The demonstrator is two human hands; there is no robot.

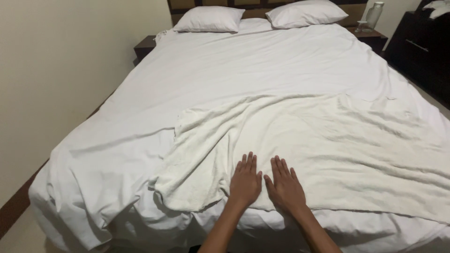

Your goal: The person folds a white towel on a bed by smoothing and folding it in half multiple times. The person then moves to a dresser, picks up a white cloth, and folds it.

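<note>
Item, your left hand: fingers together, palm flat on the off-white towel, pinning its near edge where cloth bunches off to that hand's left. Item, your right hand: just beside, fingers slightly spread, likewise pressed flat, the towel spreading rightward across the white sheet; two pillows lie far beyond your fingertips.

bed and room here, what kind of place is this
Likely a bedroom, perhaps a hotel room: a wide bed with white sheets, two pillows at the headboard, and a nightstand beside it.
</note>
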